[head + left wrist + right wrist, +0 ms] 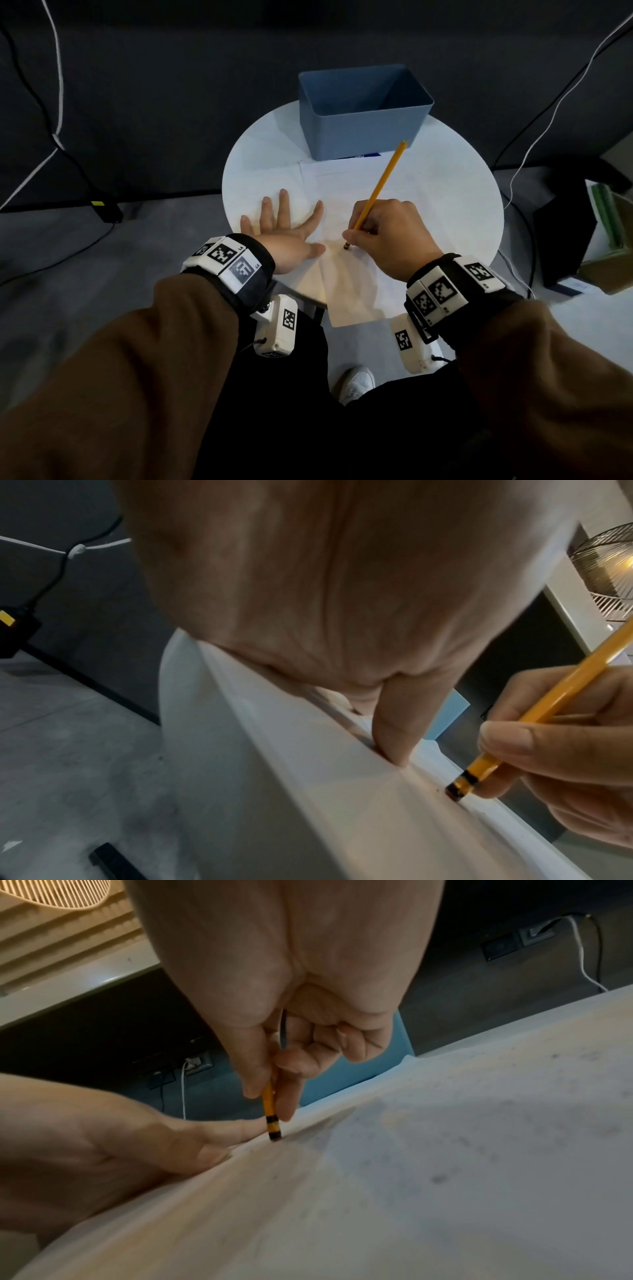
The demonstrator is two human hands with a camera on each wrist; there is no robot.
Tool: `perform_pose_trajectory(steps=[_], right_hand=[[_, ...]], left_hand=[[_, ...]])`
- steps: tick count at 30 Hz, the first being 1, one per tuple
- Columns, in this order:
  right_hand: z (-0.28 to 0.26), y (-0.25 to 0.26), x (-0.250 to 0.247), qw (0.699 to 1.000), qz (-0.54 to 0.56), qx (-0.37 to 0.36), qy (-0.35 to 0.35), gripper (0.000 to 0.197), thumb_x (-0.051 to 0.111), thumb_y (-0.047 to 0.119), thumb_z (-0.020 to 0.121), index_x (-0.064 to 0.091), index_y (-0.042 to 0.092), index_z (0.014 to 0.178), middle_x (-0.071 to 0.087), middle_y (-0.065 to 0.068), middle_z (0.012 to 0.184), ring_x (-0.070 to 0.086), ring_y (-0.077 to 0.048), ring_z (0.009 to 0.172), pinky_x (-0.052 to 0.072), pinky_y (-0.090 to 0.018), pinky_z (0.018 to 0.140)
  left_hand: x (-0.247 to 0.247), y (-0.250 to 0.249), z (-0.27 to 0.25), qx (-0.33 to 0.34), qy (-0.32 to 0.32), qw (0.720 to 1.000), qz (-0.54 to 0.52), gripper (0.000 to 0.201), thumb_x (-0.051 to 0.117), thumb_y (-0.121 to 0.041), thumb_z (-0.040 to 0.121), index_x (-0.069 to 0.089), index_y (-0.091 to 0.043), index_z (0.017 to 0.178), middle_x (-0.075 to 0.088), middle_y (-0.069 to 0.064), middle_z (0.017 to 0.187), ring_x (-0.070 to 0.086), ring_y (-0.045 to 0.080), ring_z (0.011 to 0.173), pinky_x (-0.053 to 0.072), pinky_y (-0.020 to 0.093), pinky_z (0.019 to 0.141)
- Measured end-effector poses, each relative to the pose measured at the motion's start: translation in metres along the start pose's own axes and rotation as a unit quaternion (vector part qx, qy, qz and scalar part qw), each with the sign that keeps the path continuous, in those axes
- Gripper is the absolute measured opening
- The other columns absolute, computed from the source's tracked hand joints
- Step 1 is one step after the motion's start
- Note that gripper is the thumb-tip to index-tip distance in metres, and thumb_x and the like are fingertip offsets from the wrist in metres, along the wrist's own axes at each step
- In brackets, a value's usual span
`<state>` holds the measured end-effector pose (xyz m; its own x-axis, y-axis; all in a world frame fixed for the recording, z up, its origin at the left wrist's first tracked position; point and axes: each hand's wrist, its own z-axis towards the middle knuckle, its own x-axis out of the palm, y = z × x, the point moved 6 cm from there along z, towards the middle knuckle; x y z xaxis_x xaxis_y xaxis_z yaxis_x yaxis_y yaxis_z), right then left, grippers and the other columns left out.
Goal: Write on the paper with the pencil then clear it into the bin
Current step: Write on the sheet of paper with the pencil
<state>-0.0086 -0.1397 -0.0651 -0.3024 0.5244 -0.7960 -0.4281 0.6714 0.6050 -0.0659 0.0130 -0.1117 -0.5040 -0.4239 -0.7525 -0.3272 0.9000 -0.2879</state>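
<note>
A white sheet of paper [346, 270] lies on the round white table [445, 192], its near end hanging over the table's front edge. My left hand [287, 226] lies flat on the paper's left side with fingers spread; its thumb [394, 739] presses the sheet. My right hand [387, 233] pinches a yellow pencil [380, 186] low on the shaft. The pencil's black-banded lower end [460, 788] touches the paper [411, 1177] beside the left thumb [192, 1139]. Its other end points toward the blue bin [363, 113] at the table's back. The bin looks empty.
Black and white cables [58, 102] run over the dark floor at left, past a black box with a yellow label [102, 209]. Another white cable [548, 113] hangs at right. Boxes [603, 240] stand on the floor at right. My white shoe [356, 383] shows below the table.
</note>
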Motion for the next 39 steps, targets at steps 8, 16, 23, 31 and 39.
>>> perform_pose_trajectory(steps=[8, 16, 23, 31, 39], right_hand=[[0.003, -0.003, -0.013, 1.0, -0.014, 0.021, -0.016, 0.017, 0.074, 0.018, 0.09, 0.067, 0.015, 0.076, 0.064, 0.006, 0.062, 0.057, -0.008, 0.061, 0.044, -0.021, 0.066], [0.002, -0.009, -0.013, 0.999, -0.026, 0.035, -0.017, 0.019, 0.073, 0.018, 0.091, 0.064, 0.018, 0.074, 0.061, 0.009, 0.063, 0.056, -0.003, 0.061, 0.038, -0.015, 0.064], [0.004, -0.003, -0.012, 1.0, -0.006, 0.013, -0.023, 0.017, 0.074, 0.019, 0.089, 0.067, 0.017, 0.074, 0.066, 0.007, 0.065, 0.059, -0.005, 0.062, 0.04, -0.011, 0.062], [0.005, -0.019, -0.025, 0.998, -0.035, 0.045, -0.038, 0.019, 0.074, 0.018, 0.09, 0.065, 0.016, 0.073, 0.065, 0.003, 0.065, 0.06, -0.008, 0.064, 0.042, -0.016, 0.063], [0.004, -0.007, -0.018, 0.999, -0.011, 0.018, -0.024, 0.016, 0.075, 0.019, 0.089, 0.069, 0.016, 0.075, 0.069, 0.004, 0.069, 0.063, -0.009, 0.068, 0.044, -0.01, 0.063]], left_hand=[[-0.001, 0.001, -0.001, 0.003, -0.006, 1.0, -0.014, 0.067, 0.034, -0.057, 0.102, -0.013, -0.058, 0.149, -0.037, 0.001, 0.158, -0.034, 0.027, 0.145, -0.012, 0.06, 0.117], [0.0, 0.002, 0.0, 0.008, -0.008, 1.0, -0.028, 0.065, 0.035, -0.059, 0.101, -0.011, -0.061, 0.147, -0.034, 0.0, 0.16, -0.033, 0.025, 0.146, -0.012, 0.059, 0.117], [-0.001, 0.001, -0.001, 0.002, -0.009, 1.0, -0.016, 0.066, 0.034, -0.058, 0.102, -0.013, -0.059, 0.148, -0.035, 0.001, 0.159, -0.033, 0.027, 0.146, -0.011, 0.06, 0.118], [-0.001, 0.003, 0.0, 0.009, -0.009, 1.0, -0.012, 0.068, 0.036, -0.059, 0.101, -0.013, -0.059, 0.149, -0.036, 0.001, 0.158, -0.034, 0.028, 0.146, -0.013, 0.06, 0.117], [-0.001, 0.001, -0.001, 0.005, -0.007, 1.0, -0.013, 0.067, 0.034, -0.059, 0.101, -0.013, -0.059, 0.148, -0.036, 0.001, 0.159, -0.033, 0.027, 0.146, -0.012, 0.06, 0.117]])
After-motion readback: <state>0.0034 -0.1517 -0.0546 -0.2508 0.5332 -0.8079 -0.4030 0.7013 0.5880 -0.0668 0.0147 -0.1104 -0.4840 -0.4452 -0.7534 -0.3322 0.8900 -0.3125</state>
